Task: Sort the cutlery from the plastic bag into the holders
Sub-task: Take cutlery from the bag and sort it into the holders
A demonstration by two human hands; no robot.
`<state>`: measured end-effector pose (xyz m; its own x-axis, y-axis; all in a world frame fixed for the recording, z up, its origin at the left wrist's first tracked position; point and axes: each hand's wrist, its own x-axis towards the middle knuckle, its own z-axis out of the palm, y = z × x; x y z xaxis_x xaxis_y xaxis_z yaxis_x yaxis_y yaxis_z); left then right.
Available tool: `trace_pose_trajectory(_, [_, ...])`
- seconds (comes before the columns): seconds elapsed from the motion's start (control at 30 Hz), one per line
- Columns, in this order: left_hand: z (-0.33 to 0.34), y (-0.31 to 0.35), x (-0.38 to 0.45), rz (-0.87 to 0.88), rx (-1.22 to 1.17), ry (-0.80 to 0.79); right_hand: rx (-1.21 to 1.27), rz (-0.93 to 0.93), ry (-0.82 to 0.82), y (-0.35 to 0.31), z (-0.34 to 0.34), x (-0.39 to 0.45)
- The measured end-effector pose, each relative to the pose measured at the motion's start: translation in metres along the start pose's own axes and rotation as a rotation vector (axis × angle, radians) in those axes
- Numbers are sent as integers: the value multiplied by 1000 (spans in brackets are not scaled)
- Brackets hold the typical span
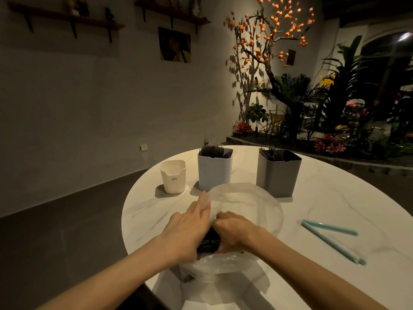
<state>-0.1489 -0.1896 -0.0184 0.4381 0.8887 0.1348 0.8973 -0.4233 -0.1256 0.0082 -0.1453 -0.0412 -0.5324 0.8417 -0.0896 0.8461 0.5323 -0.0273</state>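
Your left hand (190,222) lies flat, fingers straight, on plastic bag (248,202); your right hand (232,231) grips black cutlery (207,241) inside, before three holders (214,170).

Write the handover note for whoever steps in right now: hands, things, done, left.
Left hand: straight fingers holding the clear plastic bag open.
Right hand: curled inside the bag's mouth on dark cutlery.
Behind the bag: small white holder, contents unseen; pale blue holder and grey holder, both already holding cutlery.
Left: empty the bag into the holders.
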Motion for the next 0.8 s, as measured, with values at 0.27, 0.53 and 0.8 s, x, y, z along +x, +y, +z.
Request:
trace_pose_trajectory(0.27, [9,-16,9,9,-130,-6,-119,20,-46,-20,-3,6])
trace_pose_trajectory(0.53, [7,-24,15,-65,-132,-37,-94,63,-109,-6,-34,11])
trace_pose_trajectory(0.8, [-43,-42,25,-185,-198,-7,-30,-23,-97,9,-107,-26])
